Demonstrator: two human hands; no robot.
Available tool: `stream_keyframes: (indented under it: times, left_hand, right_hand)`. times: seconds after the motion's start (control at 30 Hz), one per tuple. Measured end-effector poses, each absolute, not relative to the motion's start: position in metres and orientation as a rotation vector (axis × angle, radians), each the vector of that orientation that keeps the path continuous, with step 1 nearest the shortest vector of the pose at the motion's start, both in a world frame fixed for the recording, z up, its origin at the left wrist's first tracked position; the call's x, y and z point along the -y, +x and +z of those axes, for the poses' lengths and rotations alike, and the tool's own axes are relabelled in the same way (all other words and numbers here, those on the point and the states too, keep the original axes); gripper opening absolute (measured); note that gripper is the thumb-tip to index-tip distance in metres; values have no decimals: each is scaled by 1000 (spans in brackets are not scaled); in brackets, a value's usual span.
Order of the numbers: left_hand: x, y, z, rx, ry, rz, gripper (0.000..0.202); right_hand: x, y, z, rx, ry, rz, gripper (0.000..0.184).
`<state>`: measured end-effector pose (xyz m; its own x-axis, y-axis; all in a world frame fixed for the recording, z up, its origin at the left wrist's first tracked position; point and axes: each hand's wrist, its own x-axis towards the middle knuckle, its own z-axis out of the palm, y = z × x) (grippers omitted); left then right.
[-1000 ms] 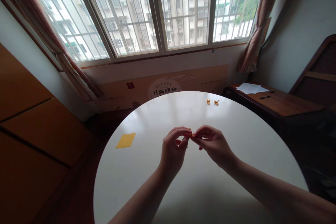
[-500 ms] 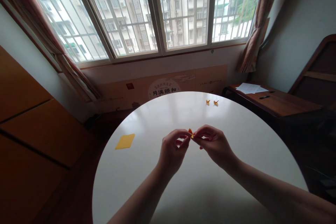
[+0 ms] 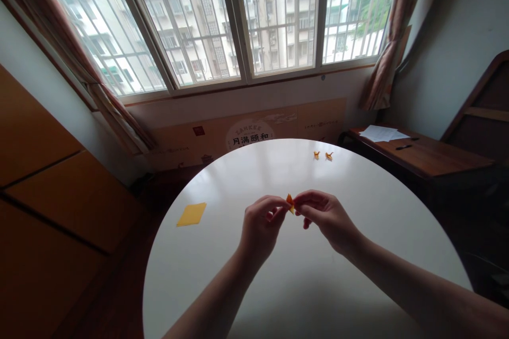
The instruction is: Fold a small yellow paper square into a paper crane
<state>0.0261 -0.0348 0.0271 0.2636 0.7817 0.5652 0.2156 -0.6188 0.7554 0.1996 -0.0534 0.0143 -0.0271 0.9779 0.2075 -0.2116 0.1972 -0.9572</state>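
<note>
Above the middle of a round white table (image 3: 222, 270), my left hand (image 3: 260, 228) and my right hand (image 3: 326, 217) meet fingertip to fingertip. Both pinch a tiny folded piece of orange paper (image 3: 290, 202) between thumb and forefinger. The paper piece sticks up a little between the fingertips; most of it is hidden by them. The other fingers of each hand are curled in.
A flat yellow paper sheet (image 3: 191, 214) lies on the table's left side. Two small orange folded figures (image 3: 322, 155) stand near the far edge. A wooden side table (image 3: 429, 156) with white papers (image 3: 379, 133) and a pen is at the right. Barred windows and curtains are behind.
The orange paper piece shows more between my fingertips and has turned upward. Both hands stay in nearly the same place.
</note>
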Motion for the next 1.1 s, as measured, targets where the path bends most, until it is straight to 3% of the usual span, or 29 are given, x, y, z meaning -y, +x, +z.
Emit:
stream_keyframes:
  times: [0.53,1.1]
  left_hand:
    - [36,27,26,-1084,2043,1360,8]
    - [36,21,33,-927,2175,1297,14]
  right_hand:
    - [51,205,19,1203,-934,1322,28]
    - [52,204,20,1180,-981,1594,39]
